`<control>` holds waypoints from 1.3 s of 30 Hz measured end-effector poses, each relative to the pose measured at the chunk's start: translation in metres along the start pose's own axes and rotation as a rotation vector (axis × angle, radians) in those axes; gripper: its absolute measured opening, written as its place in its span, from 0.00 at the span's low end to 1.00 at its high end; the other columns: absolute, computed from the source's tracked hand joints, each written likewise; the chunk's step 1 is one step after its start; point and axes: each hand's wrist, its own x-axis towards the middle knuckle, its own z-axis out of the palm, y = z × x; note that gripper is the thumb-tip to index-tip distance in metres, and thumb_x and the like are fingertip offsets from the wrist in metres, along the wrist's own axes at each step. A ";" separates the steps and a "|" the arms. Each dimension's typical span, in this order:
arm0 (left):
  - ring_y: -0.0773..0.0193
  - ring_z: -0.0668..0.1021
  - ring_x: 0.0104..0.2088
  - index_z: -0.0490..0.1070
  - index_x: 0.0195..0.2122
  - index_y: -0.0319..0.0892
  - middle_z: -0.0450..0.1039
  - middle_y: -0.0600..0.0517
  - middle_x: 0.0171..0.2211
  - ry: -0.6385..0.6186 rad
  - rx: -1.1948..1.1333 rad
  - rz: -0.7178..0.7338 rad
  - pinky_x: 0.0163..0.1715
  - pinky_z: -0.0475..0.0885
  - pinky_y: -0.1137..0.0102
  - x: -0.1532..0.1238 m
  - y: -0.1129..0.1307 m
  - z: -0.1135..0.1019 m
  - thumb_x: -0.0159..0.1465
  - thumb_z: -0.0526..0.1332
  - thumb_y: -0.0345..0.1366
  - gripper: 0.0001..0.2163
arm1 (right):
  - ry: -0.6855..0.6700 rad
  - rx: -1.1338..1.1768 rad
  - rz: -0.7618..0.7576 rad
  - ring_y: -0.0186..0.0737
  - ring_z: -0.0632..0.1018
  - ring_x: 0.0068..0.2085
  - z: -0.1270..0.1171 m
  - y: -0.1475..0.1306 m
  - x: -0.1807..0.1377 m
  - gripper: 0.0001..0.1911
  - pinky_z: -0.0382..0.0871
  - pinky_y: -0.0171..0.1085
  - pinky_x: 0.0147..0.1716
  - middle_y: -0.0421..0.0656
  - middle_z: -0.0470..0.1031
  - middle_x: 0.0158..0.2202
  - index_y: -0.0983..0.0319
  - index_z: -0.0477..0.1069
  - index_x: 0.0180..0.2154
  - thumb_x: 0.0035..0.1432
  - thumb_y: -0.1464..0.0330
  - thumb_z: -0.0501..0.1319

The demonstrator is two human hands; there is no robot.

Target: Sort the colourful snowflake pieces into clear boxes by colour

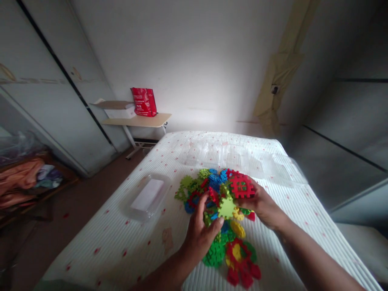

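My right hand (262,204) grips a red toothed square piece (242,186) with a grid of openings, over the right side of a pile of plastic interlocking pieces (214,252). My left hand (200,232) curves around the near left of a lime-green toothed piece (226,207). Its thumb touches the lower edge of that piece, and its fingers curl by a small red piece (214,195). Whether the lime and red pieces are joined cannot be made out. Blue pieces (214,181) and yellow pieces (238,228) lie close around both hands.
A clear plastic box (166,186) with a pale sheet stands left on the white quilted bed cover (112,230). Clear compartment trays (215,153) lie along the back. Beyond the bed, a small table (160,119) bears a red bag (144,102) and a carton (119,112).
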 end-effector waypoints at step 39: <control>0.47 0.61 0.59 0.64 0.55 0.48 0.59 0.44 0.59 0.013 0.793 -0.211 0.57 0.55 0.53 0.068 0.000 -0.040 0.56 0.57 0.49 0.25 | 0.198 -0.938 0.155 0.47 0.76 0.39 -0.049 0.065 0.008 0.28 0.69 0.40 0.36 0.47 0.75 0.38 0.61 0.67 0.46 0.47 0.52 0.60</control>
